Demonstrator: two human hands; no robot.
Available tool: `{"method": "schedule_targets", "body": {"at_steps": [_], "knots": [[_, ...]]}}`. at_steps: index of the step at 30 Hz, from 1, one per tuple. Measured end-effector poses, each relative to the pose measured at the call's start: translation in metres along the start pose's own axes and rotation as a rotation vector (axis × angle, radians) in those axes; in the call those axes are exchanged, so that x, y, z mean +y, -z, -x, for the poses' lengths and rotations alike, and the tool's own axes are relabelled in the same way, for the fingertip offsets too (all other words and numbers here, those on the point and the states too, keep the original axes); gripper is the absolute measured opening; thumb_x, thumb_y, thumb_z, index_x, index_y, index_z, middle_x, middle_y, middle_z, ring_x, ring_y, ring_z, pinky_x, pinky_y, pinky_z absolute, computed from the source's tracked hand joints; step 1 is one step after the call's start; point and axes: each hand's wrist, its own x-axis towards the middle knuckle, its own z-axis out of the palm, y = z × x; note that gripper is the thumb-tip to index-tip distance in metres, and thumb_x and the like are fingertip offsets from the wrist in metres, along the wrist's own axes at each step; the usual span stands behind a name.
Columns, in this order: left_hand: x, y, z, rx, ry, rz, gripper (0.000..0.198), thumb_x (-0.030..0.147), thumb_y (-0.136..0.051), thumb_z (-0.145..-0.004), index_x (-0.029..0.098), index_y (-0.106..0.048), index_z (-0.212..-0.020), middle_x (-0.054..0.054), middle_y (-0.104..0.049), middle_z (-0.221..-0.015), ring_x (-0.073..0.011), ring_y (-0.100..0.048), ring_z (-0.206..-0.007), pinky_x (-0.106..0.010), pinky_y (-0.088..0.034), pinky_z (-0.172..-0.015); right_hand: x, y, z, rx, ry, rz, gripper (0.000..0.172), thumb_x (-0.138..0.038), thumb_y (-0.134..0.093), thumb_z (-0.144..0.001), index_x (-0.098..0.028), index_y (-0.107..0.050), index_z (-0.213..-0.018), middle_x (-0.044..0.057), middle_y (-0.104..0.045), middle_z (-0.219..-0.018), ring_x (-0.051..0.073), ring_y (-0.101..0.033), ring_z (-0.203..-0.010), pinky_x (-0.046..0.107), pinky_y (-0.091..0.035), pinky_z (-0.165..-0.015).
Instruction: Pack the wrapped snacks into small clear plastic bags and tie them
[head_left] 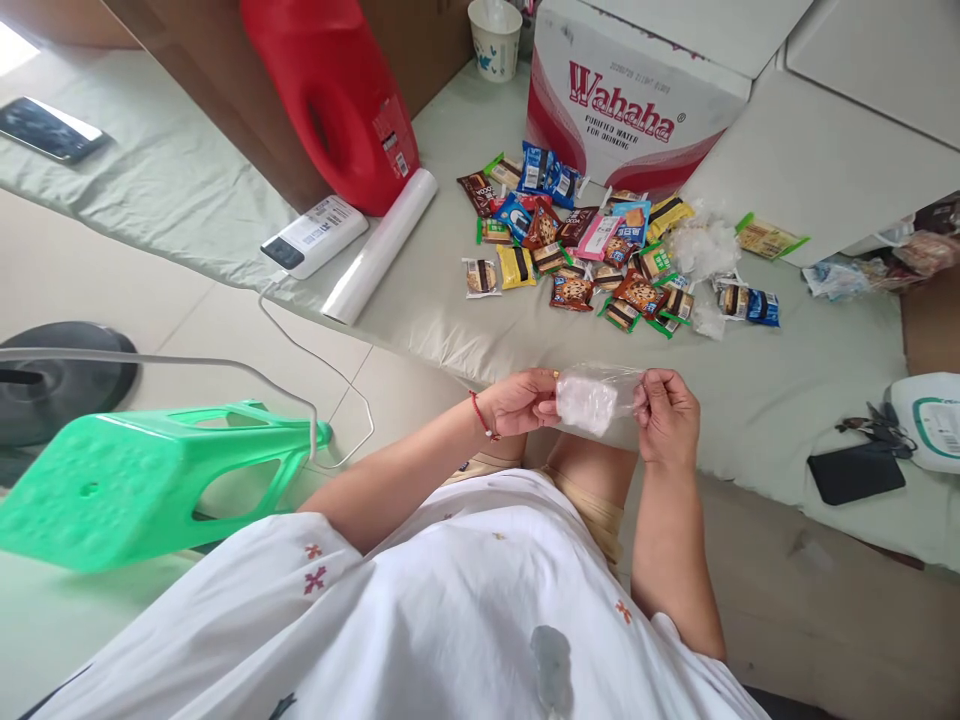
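Between my two hands, above my lap, is a clear plastic bag with something white and pinkish inside; its kind I cannot make out. My left hand, with a red bracelet at the wrist, grips the bag's left end. The fingers of my right hand pinch its right end, so the film is stretched across. Beyond my hands, many small wrapped snacks lie in a loose heap on the pale green cloth. Crumpled clear plastic lies at the heap's right side.
Behind the snacks stands a Wahaha carton, near a paper cup. To the left are a red jug, a roll of plastic film, a white power bank with a cable, and a green stool. A black pouch lies right.
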Motion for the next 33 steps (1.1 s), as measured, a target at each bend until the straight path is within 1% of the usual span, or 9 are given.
{"method": "schedule_targets", "body": {"at_steps": [3,5,7,9,11,17,24,29,33], "knots": [[-0.001,-0.001,0.001,-0.044,0.017,-0.018,0.023,0.010,-0.084,-0.071,0.013,-0.062,-0.077,0.007,-0.048,-0.058,-0.0004,-0.038,-0.043,-0.013,-0.029,-0.043,0.004,0.005,0.002,0.020,-0.021,-0.109,0.037,-0.049,-0.089,-0.075,-0.021,-0.065,-0.078,-0.005,-0.058,-0.070,0.004,-0.043,-0.052,0.017,-0.032,-0.043],[-0.002,-0.005,0.000,0.000,-0.023,-0.037,0.027,0.013,-0.088,-0.069,0.012,-0.066,-0.084,0.005,-0.053,-0.062,-0.0019,-0.044,-0.046,-0.014,-0.033,-0.045,0.007,0.006,0.007,-0.004,-0.052,-0.242,0.035,-0.048,-0.090,-0.074,-0.023,-0.067,-0.079,-0.003,-0.064,-0.080,0.007,-0.055,-0.064,0.017,-0.045,-0.054],[-0.004,-0.010,-0.002,0.056,-0.072,-0.046,0.031,0.016,-0.090,-0.067,0.013,-0.068,-0.088,0.002,-0.060,-0.068,-0.0058,-0.054,-0.053,-0.018,-0.043,-0.052,0.011,0.003,0.014,-0.080,-0.129,-0.375,0.038,-0.058,-0.086,-0.075,-0.027,-0.071,-0.091,0.001,-0.072,-0.101,0.014,-0.067,-0.088,0.026,-0.056,-0.071],[-0.009,-0.017,-0.005,0.087,-0.110,-0.047,0.033,0.018,-0.091,-0.066,0.015,-0.068,-0.089,0.001,-0.065,-0.074,-0.0102,-0.062,-0.062,-0.023,-0.051,-0.061,0.016,-0.001,0.022,-0.185,-0.217,-0.443,0.056,-0.070,-0.082,-0.074,-0.033,-0.071,-0.114,0.005,-0.072,-0.123,0.023,-0.068,-0.111,0.035,-0.060,-0.081],[-0.013,-0.023,-0.007,0.085,-0.142,-0.064,0.033,0.022,-0.091,-0.067,0.016,-0.067,-0.088,0.001,-0.066,-0.077,-0.0116,-0.065,-0.068,-0.024,-0.053,-0.066,0.022,-0.005,0.027,-0.245,-0.275,-0.428,0.067,-0.065,-0.086,-0.071,-0.034,-0.067,-0.128,0.007,-0.071,-0.130,0.025,-0.067,-0.118,0.038,-0.060,-0.084],[-0.006,-0.031,-0.012,0.164,-0.262,-0.101,0.028,0.025,-0.084,-0.077,0.019,-0.060,-0.089,0.001,-0.067,-0.080,-0.0101,-0.066,-0.070,-0.021,-0.050,-0.066,0.029,0.011,0.019,-0.076,-0.376,-0.409,0.035,-0.032,-0.095,-0.068,-0.025,-0.070,-0.092,-0.005,-0.069,-0.083,0.009,-0.063,-0.073,0.026,-0.059,-0.077],[0.010,-0.034,-0.015,0.402,-0.420,-0.289,0.013,0.021,-0.066,-0.088,0.021,-0.053,-0.090,0.006,-0.055,-0.069,-0.0073,-0.055,-0.058,-0.018,-0.046,-0.059,0.017,0.034,0.019,0.077,-0.228,-0.388,0.040,-0.036,-0.095,-0.066,-0.025,-0.064,-0.087,-0.007,-0.063,-0.091,0.015,-0.072,-0.091,0.033,-0.064,-0.079],[0.010,-0.029,-0.023,0.549,-0.474,-0.396,0.007,0.016,-0.059,-0.089,0.021,-0.054,-0.088,0.006,-0.055,-0.068,-0.0084,-0.056,-0.063,-0.019,-0.046,-0.063,0.016,0.038,0.019,0.236,-0.195,-0.240,0.045,-0.043,-0.095,-0.064,-0.023,-0.065,-0.090,-0.007,-0.061,-0.088,0.008,-0.066,-0.070,0.016,-0.049,-0.047],[0.016,-0.026,-0.022,0.537,-0.438,-0.327,0.010,0.012,-0.063,-0.083,0.019,-0.056,-0.085,0.002,-0.065,-0.079,-0.0084,-0.064,-0.075,-0.019,-0.048,-0.072,0.015,0.048,0.016,0.273,-0.263,-0.319,0.047,-0.035,-0.098,-0.056,-0.022,-0.062,-0.085,-0.008,-0.059,-0.079,0.004,-0.054,-0.059,0.012,-0.038,-0.042]]}}
